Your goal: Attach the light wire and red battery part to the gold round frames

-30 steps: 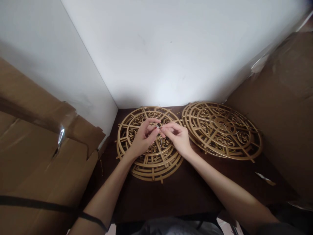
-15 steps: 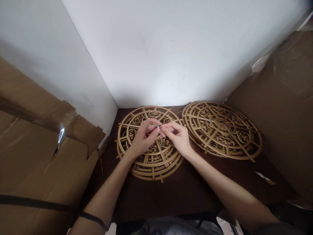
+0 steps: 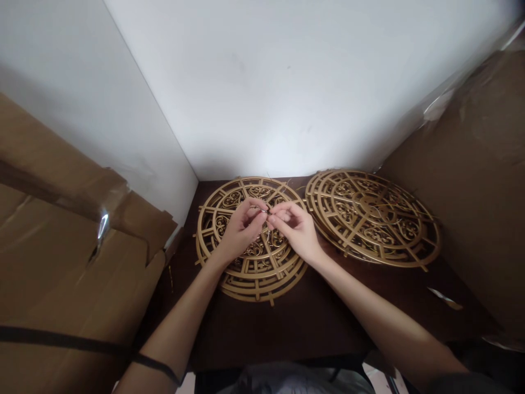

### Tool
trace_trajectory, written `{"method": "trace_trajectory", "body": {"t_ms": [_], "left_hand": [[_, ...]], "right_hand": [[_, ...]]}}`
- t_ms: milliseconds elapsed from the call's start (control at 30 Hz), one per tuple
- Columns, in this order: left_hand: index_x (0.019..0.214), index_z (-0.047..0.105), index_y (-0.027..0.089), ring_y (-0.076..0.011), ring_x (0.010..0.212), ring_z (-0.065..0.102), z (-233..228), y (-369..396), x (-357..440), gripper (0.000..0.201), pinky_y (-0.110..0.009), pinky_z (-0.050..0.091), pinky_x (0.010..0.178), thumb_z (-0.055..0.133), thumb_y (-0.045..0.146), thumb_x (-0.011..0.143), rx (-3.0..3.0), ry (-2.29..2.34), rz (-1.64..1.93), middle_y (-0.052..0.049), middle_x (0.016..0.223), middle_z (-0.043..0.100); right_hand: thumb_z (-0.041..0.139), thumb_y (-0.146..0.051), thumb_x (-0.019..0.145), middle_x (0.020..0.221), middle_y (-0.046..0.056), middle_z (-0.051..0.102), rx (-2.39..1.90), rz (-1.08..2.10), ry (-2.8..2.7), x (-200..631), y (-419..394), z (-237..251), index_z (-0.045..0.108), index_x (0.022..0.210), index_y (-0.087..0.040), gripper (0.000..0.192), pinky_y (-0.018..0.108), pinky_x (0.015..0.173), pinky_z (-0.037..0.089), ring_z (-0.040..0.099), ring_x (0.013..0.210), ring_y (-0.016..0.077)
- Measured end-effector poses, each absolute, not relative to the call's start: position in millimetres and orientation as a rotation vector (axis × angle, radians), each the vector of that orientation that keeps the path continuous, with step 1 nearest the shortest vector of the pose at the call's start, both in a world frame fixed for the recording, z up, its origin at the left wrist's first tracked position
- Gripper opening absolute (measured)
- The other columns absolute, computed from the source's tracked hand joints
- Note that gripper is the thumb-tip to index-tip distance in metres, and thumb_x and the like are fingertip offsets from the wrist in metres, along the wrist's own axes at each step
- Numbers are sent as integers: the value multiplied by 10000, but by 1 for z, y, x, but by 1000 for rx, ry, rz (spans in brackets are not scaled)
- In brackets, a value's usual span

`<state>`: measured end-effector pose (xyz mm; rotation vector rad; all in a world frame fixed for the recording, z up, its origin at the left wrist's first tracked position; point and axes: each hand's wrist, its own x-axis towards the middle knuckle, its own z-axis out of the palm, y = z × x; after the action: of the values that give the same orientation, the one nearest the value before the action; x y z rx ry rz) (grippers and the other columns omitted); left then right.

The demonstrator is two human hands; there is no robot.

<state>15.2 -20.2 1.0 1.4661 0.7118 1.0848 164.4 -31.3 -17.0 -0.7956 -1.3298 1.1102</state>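
My left hand [image 3: 246,224] and my right hand [image 3: 296,227] meet above the middle of a gold round openwork panel [image 3: 256,276], which lies on a stack of similar ones. Thumb and forefinger of the left are closed on a small shiny metal piece [image 3: 264,211], largely covered by the fingertips. The right thumb and forefinger are pinched together just beside it; whatever they grip is too small to make out. Thin wire-like strands show around and below the fingertips. Both forearms rise from the bottom of the view.
To the right, a second stack of gold round panels [image 3: 371,205] rests on the dark brown table [image 3: 283,334]. A small pale strip [image 3: 445,298] lies near the table's right side. Cardboard [image 3: 74,262] flanks the left, and a white wall [image 3: 287,93] stands behind.
The right fingertips have shifted slightly and are pinched a little differently beside the metal piece. The left hand and both stacks stay nearly where they were.
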Motion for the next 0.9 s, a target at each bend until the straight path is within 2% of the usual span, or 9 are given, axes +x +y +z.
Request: {"method": "trace_trajectory", "body": {"t_ms": [133,267,400,500,633,767,900], "left_hand": [[935,460,176,-28,367,312,0,-20,14,123,-146,236,362,529,259,876,1438,724,1082,98,488,406],[924,460,179,-30,358,318,-2,-19,13,132,-145,253,362,537,274,874,1432,745,1109,104,479,384],[924,458,183,-30,348,332,-4,-18,13,137,-149,254,364,539,282,873,1421,766,1127,103,485,398],[917,462,184,-40,369,386,-5,-18,12,138,-162,301,397,545,282,868,1418,765,1142,91,509,444],[889,484,175,-67,518,512,-4,-16,12,155,-199,417,551,595,266,829,1371,750,1232,30,643,590],[878,490,183,-68,551,504,-4,-13,10,163,-191,401,570,614,268,814,1245,755,1288,0,713,653],[877,472,189,-68,533,485,-5,-10,9,204,-187,383,549,640,267,791,1119,737,1312,-14,732,678]], "right_hand": [[674,-296,791,650,-26,597,-809,1066,-1374,165,-32,-20,589,881,-190,163,220,517,395,489,539,83],[663,-271,802,710,8,607,-955,773,-1511,167,-35,-22,675,830,-187,89,264,610,435,526,631,114],[642,-247,820,774,20,626,-982,566,-1601,167,-37,-22,709,877,-205,98,267,613,447,549,655,121],[620,-239,837,800,25,638,-984,525,-1636,167,-37,-21,709,877,-202,104,267,633,470,579,690,129],[609,-227,843,847,32,636,-978,464,-1622,166,-38,-21,705,871,-214,101,292,702,500,605,785,151],[633,-203,823,964,57,601,-945,357,-1588,166,-39,-19,713,864,-237,97,363,802,494,586,931,192],[642,-203,815,981,66,584,-920,246,-1646,167,-44,-16,718,878,-256,112,394,791,487,558,966,216]]}}
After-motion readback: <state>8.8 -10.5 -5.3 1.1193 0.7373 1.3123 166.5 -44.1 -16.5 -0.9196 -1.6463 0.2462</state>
